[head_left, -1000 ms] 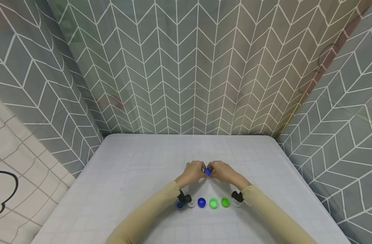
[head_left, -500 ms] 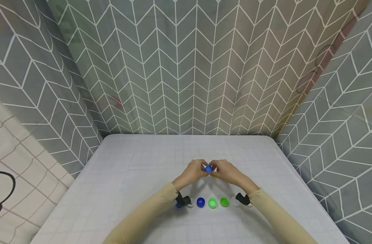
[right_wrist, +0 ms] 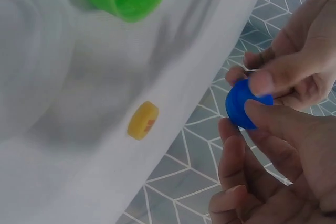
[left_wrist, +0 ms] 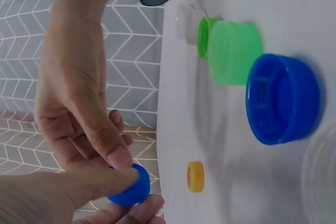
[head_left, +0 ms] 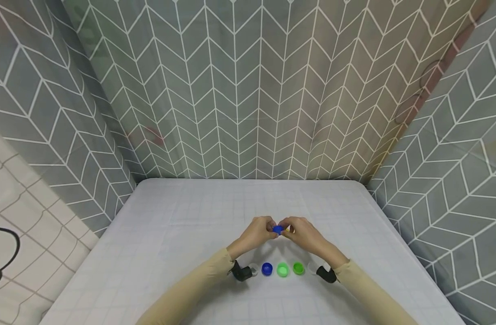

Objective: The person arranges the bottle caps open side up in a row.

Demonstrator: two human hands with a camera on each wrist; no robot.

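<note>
Above the table both hands meet at a small blue bottle cap, pinched between thumbs and fingers. My left hand grips it from the left and my right hand from the right. Up close in the left wrist view, both thumbs press on the blue cap. The right wrist view shows the thumbs on its near face and fingertips under its edge. Beyond the hands, a yellow cap rests on the white cloth, mostly hidden by my right hand in the head view.
A row of caps lies nearer to me: a dark blue cap, a light green cap, a green cap and clear ones, such as the clear cap. Wrist cameras overlap the row's ends. Patterned curtains surround the table.
The blue cap has been tilted between the fingers, going from a round face to a flatter side in the head view. Both hands rose slightly, then came down a little.
</note>
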